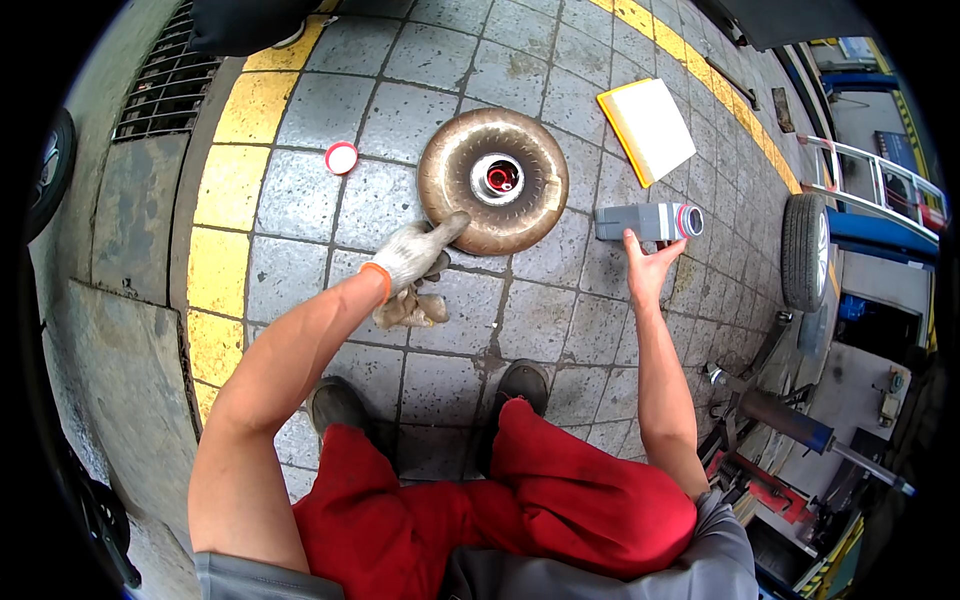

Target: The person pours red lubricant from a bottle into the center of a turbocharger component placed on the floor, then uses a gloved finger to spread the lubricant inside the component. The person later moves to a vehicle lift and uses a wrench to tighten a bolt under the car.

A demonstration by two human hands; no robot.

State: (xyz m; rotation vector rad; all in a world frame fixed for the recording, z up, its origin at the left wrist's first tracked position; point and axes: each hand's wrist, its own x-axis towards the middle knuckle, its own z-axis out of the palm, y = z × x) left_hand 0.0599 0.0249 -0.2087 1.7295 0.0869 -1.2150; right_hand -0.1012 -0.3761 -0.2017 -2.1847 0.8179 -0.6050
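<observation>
A round, brown-stained metal torque converter [438,160] lies on the tiled floor in front of me. Red fluid shows inside its silver centre hub [488,187]. My left hand [408,255], in a whitish work glove with an orange cuff, holds the converter's near left rim. One digit lies along the top, and the others bend lower down, partly hidden. My bare right hand [648,262] grips a grey plastic bottle [640,217] to the right of the converter, thumb and fingers spread along its near side. The bottle's uncapped mouth points right.
A red-and-white cap [341,158] lies left of the converter. Another work glove [411,309] is on the tiles near my feet. A white air filter with a yellow-orange edge [650,130] lies at the far right. A wheel [805,252] stands further right, near a ladder [880,180].
</observation>
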